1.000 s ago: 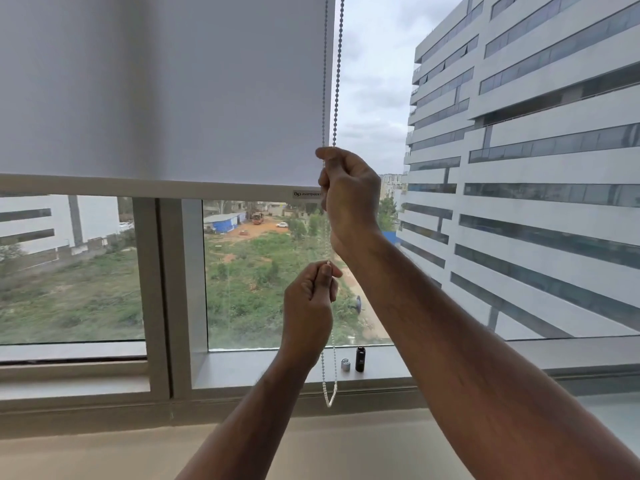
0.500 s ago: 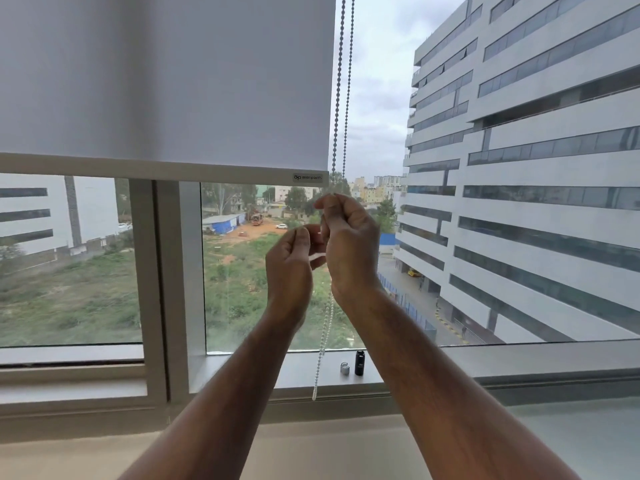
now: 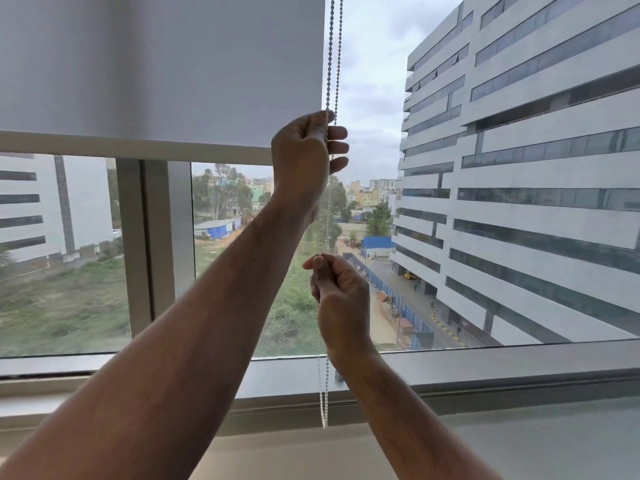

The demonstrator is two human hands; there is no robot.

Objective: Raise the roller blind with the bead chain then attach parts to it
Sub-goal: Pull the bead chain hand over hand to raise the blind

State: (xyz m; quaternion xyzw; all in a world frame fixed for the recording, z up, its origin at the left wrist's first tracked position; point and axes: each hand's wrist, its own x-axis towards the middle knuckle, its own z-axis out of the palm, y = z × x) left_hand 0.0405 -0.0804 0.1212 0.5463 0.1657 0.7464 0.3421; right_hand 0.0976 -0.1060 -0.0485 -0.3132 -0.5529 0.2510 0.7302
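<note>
The white roller blind (image 3: pixel 162 64) covers the upper left of the window, and its bottom bar (image 3: pixel 138 143) hangs level. The bead chain (image 3: pixel 334 46) drops along the blind's right edge to a loop (image 3: pixel 324 410) just below the sill. My left hand (image 3: pixel 304 150) is raised beside the bottom bar's right end and pinches the chain, with the other fingers loosely spread. Lower down, my right hand (image 3: pixel 341 292) pinches the same chain between thumb and forefinger. A small part (image 3: pixel 338 376) on the sill peeks out behind my right wrist.
The grey window sill (image 3: pixel 485 372) runs across the lower view, with a vertical frame post (image 3: pixel 156 244) at left. Through the glass stands a tall white building (image 3: pixel 536 185). A pale ledge (image 3: pixel 519 441) lies below the sill.
My hands swapped heights on the chain: the left rose to the top grip, the right came down below it. The blind's bottom bar sits higher against the window.
</note>
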